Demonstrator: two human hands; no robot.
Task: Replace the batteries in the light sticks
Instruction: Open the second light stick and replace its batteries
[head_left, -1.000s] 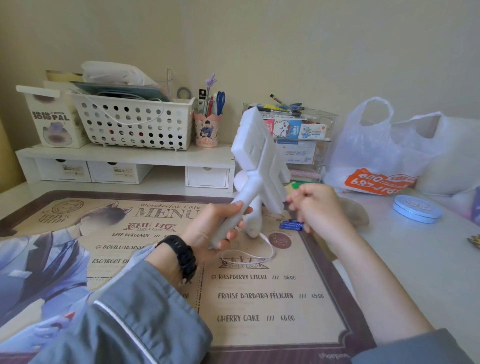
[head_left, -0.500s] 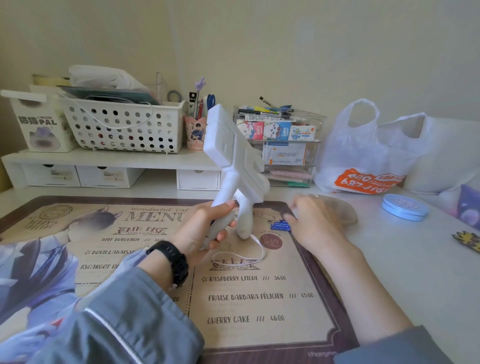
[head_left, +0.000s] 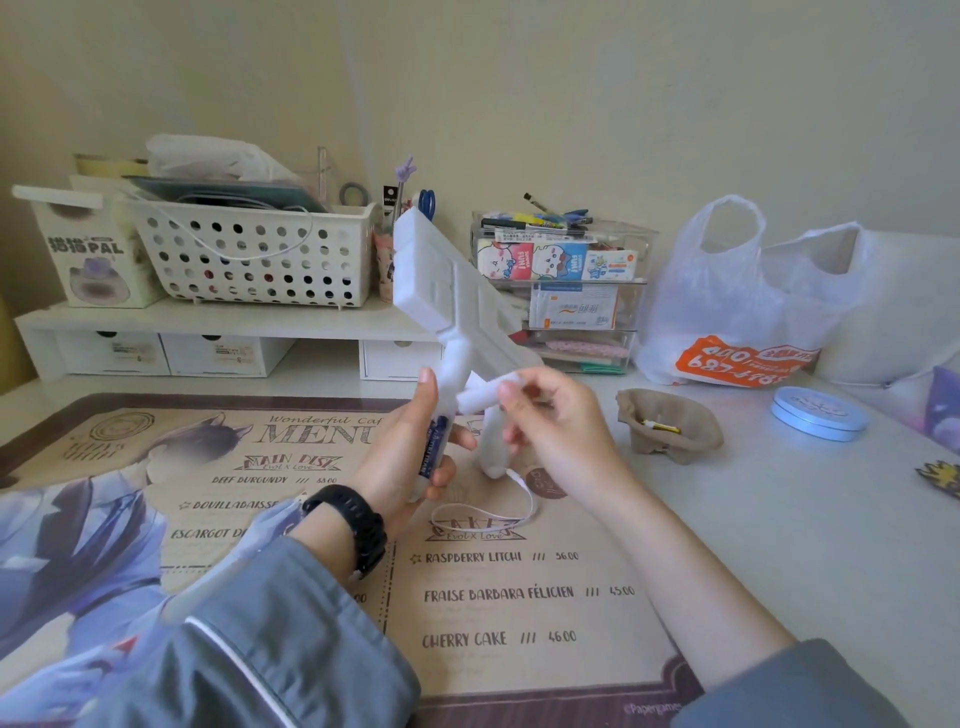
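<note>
A home desk (head_left: 779, 519) against a plain wall (head_left: 571, 104).
A café-menu desk mat (head_left: 597, 660) lies on the top; behind it a white shelf riser (head_left: 208, 319) with small drawers (head_left: 223, 356) bears a perforated basket (head_left: 249, 260) and a pen cup (head_left: 384, 260), beside a clear stacked organiser (head_left: 566, 291) of stationery, a plastic shopping bag (head_left: 737, 301) and a round blue tin (head_left: 818, 414).

A plain cream wall (head_left: 571, 104) fills the upper half from nine to three o'clock, under soft, even light. Below it lies a white counter (head_left: 779, 545), bare toward four o'clock. At ten o'clock a low white shelf (head_left: 208, 317) stands against the wall, with small drawers (head_left: 114, 353) beneath it.
</note>
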